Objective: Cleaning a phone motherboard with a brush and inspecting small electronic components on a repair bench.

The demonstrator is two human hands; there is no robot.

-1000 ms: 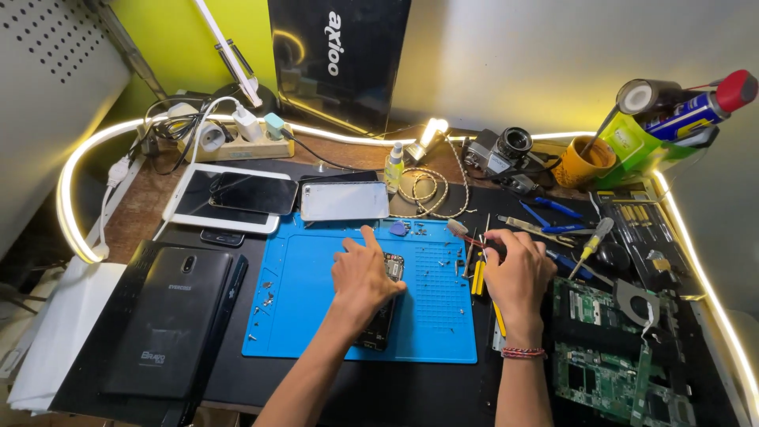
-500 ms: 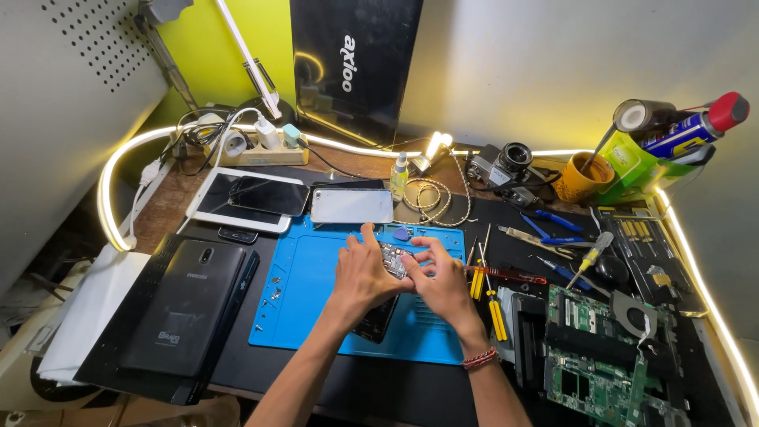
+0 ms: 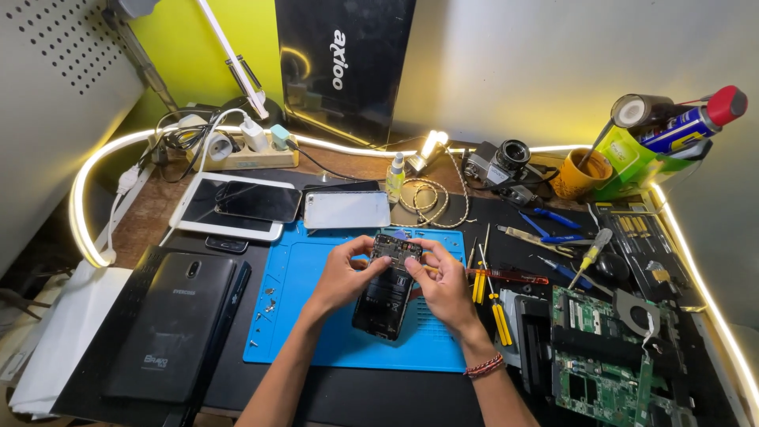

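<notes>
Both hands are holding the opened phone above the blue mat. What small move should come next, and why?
Probably lower the opened phone flat onto the blue mat. Left hand and right hand both grip its top edge, so neither is free for the screwdrivers lying beside the mat.

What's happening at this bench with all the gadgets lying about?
A person is working on an opened phone, its back cover off and its insides showing. The left hand steadies its left edge, while the right hand works at its upper end with what looks like a thin yellow tool. The phone lies on a blue work mat. Yellow-handled screwdrivers lie to the right, green circuit boards beyond them, and a black tablet lies at the left.
</notes>
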